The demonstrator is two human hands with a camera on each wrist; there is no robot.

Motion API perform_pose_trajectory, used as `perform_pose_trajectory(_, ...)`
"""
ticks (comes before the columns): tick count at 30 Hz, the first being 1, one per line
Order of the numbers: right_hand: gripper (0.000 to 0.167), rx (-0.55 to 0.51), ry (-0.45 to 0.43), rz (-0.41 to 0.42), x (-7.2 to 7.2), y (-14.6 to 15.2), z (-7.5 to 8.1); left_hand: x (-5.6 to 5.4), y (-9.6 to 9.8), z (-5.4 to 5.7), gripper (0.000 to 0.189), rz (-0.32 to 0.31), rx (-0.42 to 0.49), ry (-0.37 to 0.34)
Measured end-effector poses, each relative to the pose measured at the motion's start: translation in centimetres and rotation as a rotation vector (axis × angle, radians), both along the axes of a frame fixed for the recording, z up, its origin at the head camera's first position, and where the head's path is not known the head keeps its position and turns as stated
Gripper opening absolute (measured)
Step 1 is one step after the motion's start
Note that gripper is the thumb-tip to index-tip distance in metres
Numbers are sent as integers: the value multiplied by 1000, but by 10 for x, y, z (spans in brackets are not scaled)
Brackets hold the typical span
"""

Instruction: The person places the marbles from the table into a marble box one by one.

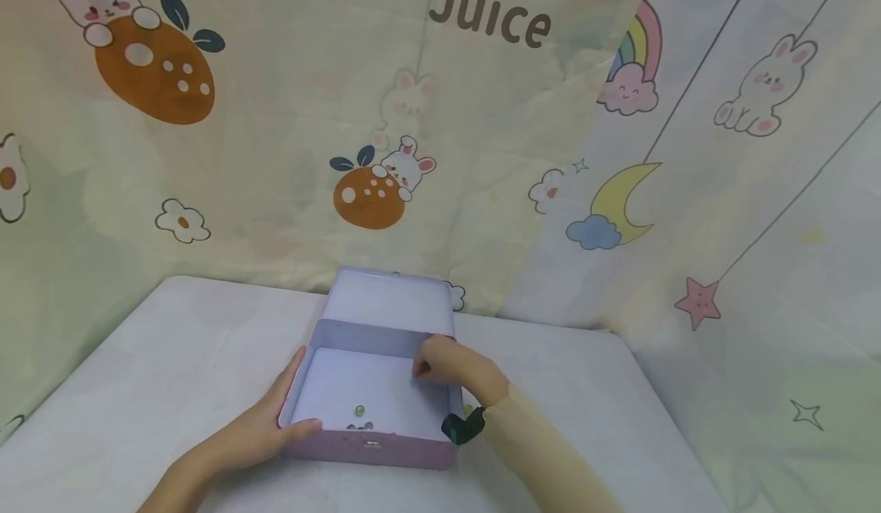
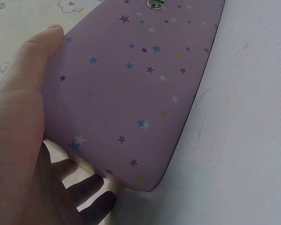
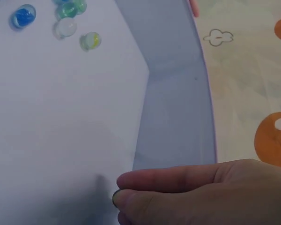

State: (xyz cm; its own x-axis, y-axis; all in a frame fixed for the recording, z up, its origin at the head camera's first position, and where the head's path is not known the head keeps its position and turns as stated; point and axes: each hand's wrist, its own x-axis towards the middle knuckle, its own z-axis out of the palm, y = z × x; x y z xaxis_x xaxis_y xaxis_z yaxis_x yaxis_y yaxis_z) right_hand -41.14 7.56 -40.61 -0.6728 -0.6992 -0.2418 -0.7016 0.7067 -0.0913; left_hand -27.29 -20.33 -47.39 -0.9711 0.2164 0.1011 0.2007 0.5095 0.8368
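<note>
A shallow pink-purple tin box (image 1: 372,449) with a star-patterned front (image 2: 126,93) stands on the table, its lid (image 1: 392,299) tipped back. My left hand (image 1: 264,421) grips its front left corner, thumb at the front rim and fingers along the left side. Inside, near the front, lie several glass marbles, among them a blue one (image 3: 24,16), a clear one (image 3: 67,27) and a yellow-streaked one (image 3: 91,41). Over the box's right part, my right hand (image 1: 443,360) pinches a marble (image 3: 115,198) between thumb and forefinger; only its thin dark edge shows.
On the white table (image 1: 227,345), a yellow-green marble (image 1: 468,409) lies just outside the box's right wall, partly hidden by the dark wrist strap (image 1: 463,426). A printed cloth (image 1: 275,154) hangs close behind the table.
</note>
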Motion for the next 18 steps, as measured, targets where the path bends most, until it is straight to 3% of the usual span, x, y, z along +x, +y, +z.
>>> perform_pose_trajectory(8,7,66,56,-33,-8,-8,-11,0,1,-1,105,8,4,3)
perform_pose_trajectory(18,8,29,33,-25,-5,-19,-20,2,0,-1,104,18,-40,3)
